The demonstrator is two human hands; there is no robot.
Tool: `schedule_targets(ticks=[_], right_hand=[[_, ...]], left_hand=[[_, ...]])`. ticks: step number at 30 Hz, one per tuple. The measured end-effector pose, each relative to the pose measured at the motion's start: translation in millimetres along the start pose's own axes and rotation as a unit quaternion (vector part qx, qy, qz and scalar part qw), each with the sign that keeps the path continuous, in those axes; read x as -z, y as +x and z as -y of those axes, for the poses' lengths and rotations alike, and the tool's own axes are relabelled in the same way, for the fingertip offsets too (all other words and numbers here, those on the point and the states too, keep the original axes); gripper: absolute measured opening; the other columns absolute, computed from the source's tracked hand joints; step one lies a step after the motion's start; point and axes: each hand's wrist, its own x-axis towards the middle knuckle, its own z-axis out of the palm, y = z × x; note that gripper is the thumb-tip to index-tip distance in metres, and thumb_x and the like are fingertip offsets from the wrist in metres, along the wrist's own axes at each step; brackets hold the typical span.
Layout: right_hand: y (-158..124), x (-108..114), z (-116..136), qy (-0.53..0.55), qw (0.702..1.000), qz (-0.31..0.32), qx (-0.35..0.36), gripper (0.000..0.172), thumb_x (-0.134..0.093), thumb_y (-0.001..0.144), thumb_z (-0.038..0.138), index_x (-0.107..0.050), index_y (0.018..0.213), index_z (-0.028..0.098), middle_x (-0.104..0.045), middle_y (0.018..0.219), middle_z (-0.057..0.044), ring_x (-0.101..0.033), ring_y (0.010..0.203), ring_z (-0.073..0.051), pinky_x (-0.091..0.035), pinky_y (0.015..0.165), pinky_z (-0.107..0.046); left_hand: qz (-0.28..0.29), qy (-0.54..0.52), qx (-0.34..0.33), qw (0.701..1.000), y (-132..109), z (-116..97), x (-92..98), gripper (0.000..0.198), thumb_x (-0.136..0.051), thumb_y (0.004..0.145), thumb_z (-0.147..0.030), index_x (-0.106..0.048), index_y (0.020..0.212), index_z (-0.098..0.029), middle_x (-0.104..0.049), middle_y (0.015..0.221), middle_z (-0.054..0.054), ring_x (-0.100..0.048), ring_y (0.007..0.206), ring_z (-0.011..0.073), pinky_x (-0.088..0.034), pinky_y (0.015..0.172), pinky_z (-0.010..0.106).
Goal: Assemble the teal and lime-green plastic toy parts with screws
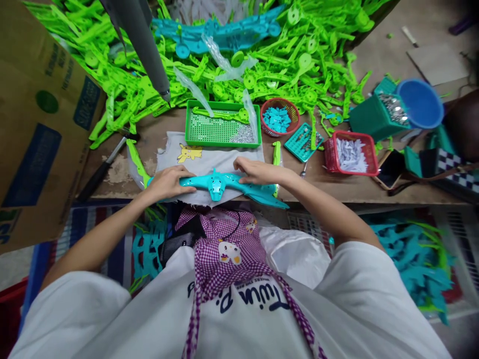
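Note:
A long turquoise plastic part (216, 186) lies across a grey cloth (168, 158) at the table's front edge. Its raised middle piece faces up, and a pointed end extends to the right. My left hand (170, 183) is wrapped round its left portion, thumb on top. On the right portion, close to the middle, my right hand (254, 170) rests with bent fingers pressed against the part; whether they also hold something small cannot be made out. Just beyond the cloth sits a green tray (223, 144) with small metal screws and a green part.
Green plastic parts (262, 75) are heaped at the back, below a hanging grey tool (149, 50). Red baskets (339, 167), a blue bowl (421, 102) and a teal container (364, 119) stand right. A cardboard box (41, 109) rises left; a black-handled tool (95, 174) lies beside it.

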Motion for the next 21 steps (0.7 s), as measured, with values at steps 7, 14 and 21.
schedule_targets(ticks=[7, 14, 21], right_hand=[[27, 11, 11, -0.010, 0.979, 0.107, -0.175, 0.030, -0.074, 0.075, 0.019, -0.053, 0.096, 0.022, -0.063, 0.082, -0.002, -0.057, 0.069, -0.017, -0.038, 0.061, -0.030], [-20, -17, 15, 0.091, 0.956, -0.255, -0.111, 0.035, -0.069, 0.086, 0.044, -0.058, 0.113, 0.023, -0.068, 0.109, -0.010, -0.065, 0.097, -0.024, -0.052, 0.078, -0.036], [72, 79, 102, 0.173, 0.835, -0.498, 0.160, 0.070, -0.064, 0.087, 0.062, -0.040, 0.142, 0.025, -0.036, 0.164, -0.004, -0.030, 0.154, -0.019, -0.036, 0.122, -0.032]], left_hand=[[0.007, 0.017, -0.007, 1.000, 0, 0, 0.2, 0.045, -0.069, 0.084, -0.056, -0.073, 0.119, -0.027, -0.070, 0.115, 0.007, -0.065, 0.105, 0.0264, -0.048, 0.089, 0.037], [0.015, 0.003, -0.002, 1.000, 2, 3, -1.1, 0.047, -0.071, 0.082, -0.058, -0.072, 0.119, -0.028, -0.070, 0.115, 0.006, -0.065, 0.105, 0.0265, -0.048, 0.088, 0.036], [0.020, -0.010, -0.006, 1.000, 3, -5, 6.1, 0.047, -0.070, 0.082, -0.057, -0.073, 0.116, -0.025, -0.071, 0.114, 0.007, -0.066, 0.104, 0.0270, -0.049, 0.088, 0.036]])
